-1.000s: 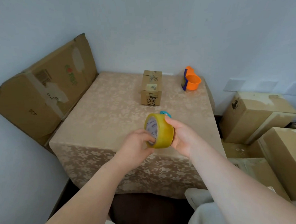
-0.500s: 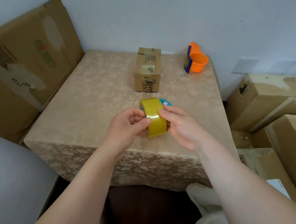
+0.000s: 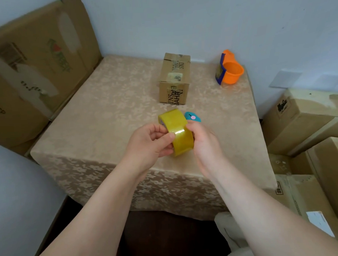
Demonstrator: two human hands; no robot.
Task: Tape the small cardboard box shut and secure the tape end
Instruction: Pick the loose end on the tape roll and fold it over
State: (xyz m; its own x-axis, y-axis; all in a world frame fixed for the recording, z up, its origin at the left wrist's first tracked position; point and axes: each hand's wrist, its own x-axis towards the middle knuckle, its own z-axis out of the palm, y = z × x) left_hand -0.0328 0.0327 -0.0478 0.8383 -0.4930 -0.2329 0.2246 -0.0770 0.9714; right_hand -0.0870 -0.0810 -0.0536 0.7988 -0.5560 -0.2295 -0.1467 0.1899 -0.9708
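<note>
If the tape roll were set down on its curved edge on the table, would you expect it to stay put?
Probably not: the tape roll is round, so on edge it would likely roll. Its glossy surface looks slippery, though both the left hand and right hand hold it. Laid flat, it should sit steady on the table.

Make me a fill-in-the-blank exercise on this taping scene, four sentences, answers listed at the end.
1. Both hands hold a roll of ____ tape.
2. The small cardboard box stands on the ____.
3. The tape dispenser right of the box is mostly ____.
4. The left hand presses its ____ on the roll's outer surface.

Answers: yellow; table; orange; thumb
</note>
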